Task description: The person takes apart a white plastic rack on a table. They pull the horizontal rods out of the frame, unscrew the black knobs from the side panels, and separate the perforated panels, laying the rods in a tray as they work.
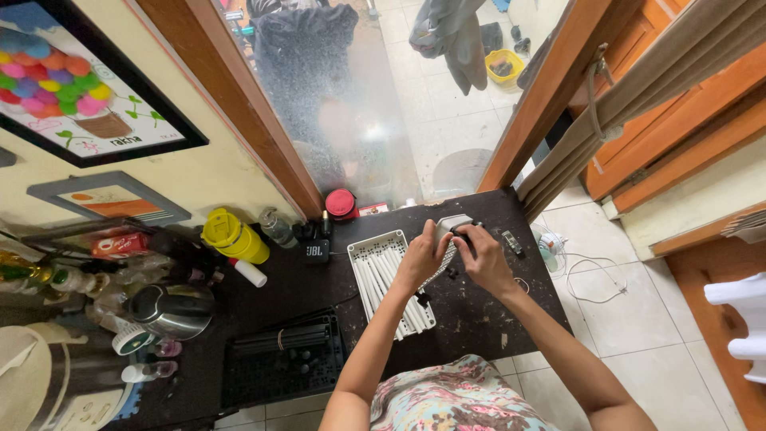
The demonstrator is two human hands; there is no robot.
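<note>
Nearest us, a white tray [357, 257] of slim white tubes [384, 279]. Just beyond, our left hand [421, 254] and right hand [481, 257] both pinch a small black-and-white part [456, 229] above the dark table [471, 311] — it looks light and rigid, best held by its edges.

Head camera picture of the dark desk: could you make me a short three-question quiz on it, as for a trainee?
1. True or false: both hands meet over the flat white plastic tray of white tubes.
2. Which side of the tray holds the tall yellow plastic jug: left or right?
3. What does the right hand pinch: a) small black part b) red lid?

Key: 1 false, they meet at its right edge; 2 left; 3 a.
</note>
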